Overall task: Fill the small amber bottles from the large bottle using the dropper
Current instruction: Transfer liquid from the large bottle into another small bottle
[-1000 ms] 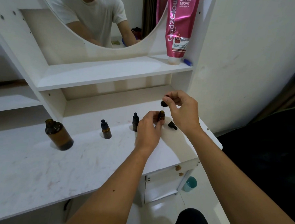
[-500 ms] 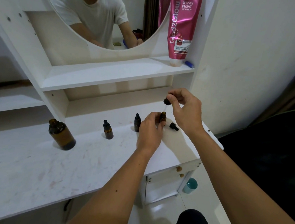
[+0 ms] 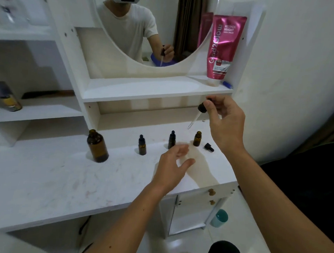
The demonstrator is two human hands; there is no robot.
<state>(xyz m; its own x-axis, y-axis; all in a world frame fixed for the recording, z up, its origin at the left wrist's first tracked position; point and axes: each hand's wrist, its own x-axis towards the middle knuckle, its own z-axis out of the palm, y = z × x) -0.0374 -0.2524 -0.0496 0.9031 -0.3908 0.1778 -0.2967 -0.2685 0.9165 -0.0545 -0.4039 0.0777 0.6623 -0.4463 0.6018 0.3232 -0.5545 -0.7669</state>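
The dropper (image 3: pixel 197 116) is pinched by the right hand (image 3: pixel 225 117), tip slanted down-left; the blurred left hand (image 3: pixel 173 165) is spread, empty.

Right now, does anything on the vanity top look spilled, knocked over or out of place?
No spill or tipped bottle shows. One small cap lies on its side beside the open small bottle, likely just set aside for filling. The large bottle is also uncapped.

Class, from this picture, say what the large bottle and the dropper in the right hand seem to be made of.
Large bottle: probably amber glass, glossy and see-through brown, though plastic is possible. Dropper: clear thin tube, glass or plastic, with a matte black top, likely rubber.
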